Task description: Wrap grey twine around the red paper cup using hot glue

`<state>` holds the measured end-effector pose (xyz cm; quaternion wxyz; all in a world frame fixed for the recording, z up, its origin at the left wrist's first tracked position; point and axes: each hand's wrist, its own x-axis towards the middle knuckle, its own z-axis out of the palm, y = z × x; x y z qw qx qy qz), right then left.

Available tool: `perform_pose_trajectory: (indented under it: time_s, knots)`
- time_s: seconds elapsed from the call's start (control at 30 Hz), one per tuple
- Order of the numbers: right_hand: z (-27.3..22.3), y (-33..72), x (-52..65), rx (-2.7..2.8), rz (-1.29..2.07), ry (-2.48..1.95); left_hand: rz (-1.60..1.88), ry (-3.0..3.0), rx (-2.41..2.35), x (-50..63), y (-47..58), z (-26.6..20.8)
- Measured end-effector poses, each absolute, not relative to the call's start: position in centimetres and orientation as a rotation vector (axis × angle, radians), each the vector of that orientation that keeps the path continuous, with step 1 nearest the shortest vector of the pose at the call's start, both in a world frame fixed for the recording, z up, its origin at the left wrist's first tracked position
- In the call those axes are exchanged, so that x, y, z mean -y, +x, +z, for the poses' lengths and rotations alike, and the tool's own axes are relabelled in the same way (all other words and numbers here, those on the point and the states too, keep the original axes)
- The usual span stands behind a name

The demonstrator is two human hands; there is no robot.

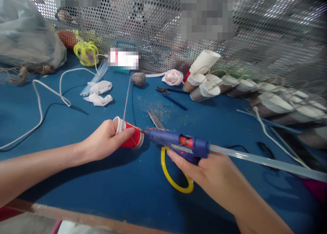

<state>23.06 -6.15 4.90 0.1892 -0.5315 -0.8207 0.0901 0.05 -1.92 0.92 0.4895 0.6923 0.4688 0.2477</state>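
My left hand [107, 138] grips a red paper cup [131, 142] with a white rim, tipped on its side above the blue table. Grey yarn runs from the cup up to a small ball of yarn [138, 79]. In my right hand [201, 169] is a blue glue gun [173, 142] with a long clear glue stick [255, 160] out of its back. The gun's nozzle is at the cup's base end; whether it touches cannot be made out. Beneath the gun lie scissors [176, 181] with yellow handles, blades pointing away from me.
Blue-handled pliers [176, 99] lie behind the scissors. At the right stand several wrapped paper cups [206, 90]. A rolled pale ribbon [173, 77], crumpled white gloves [98, 94] and a white cable [38, 101] are farther back. A perforated metal screen [153, 29] borders the table.
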Motion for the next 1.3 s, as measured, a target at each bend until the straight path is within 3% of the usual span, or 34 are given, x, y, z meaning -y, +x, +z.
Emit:
perform_pose_trajectory:
  time_s: [0.1, 0.27, 0.33, 0.5, 0.67, 0.93, 1.3]
  knots:
    - [4.5, 23.3, 6.0, 2.417, 0.118, -1.432, 0.608, 1.696, -1.138, 1.9, 0.0, 0.9]
    - [2.5, 24.7, 5.6, 2.668, -0.452, -1.09, 0.613, 1.721, -1.142, 2.0, 0.1, 1.0]
    - [1.9, 25.1, 5.5, 2.687, -0.502, -1.084, 0.612, 1.722, -1.147, 2.0, 0.2, 1.0]
    - [2.9, 24.5, 5.7, 2.574, -0.236, -1.098, 0.602, 1.691, -1.139, 2.0, 0.1, 1.0]
    - [4.7, 23.4, 6.5, 2.351, 0.251, -1.444, 0.601, 1.642, -1.127, 1.8, 0.0, 0.9]
    - [4.6, 23.5, 7.4, 2.224, 0.59, -1.585, 0.615, 1.539, -1.12, 1.5, 0.2, 1.1]
    - [5.1, 23.0, 7.3, 2.143, 0.637, -1.581, 0.675, 1.451, -1.064, 1.4, 0.4, 1.1]
